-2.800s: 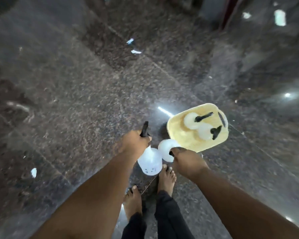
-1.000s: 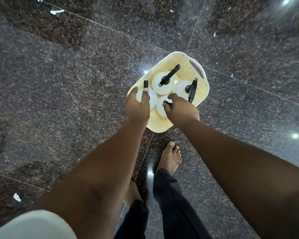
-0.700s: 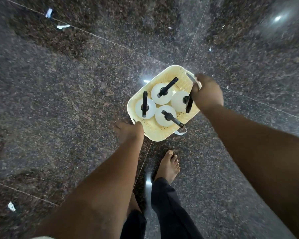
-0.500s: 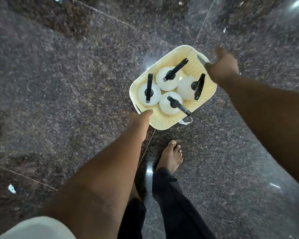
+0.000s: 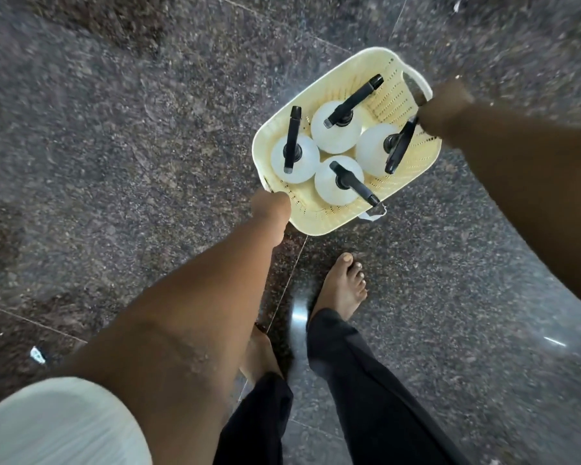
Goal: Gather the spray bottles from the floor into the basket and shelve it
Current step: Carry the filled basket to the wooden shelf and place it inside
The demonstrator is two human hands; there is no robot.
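Holding four white spray bottles (image 5: 336, 127) upright with black nozzles, the cream basket (image 5: 319, 220) sits over the dark stone floor (image 5: 114, 129) ahead of bare feet. Left hand (image 5: 271, 204) grips its near-left rim, right hand (image 5: 445, 104) clamps the far handle. Fingers hidden under the rims, right hand blurred.
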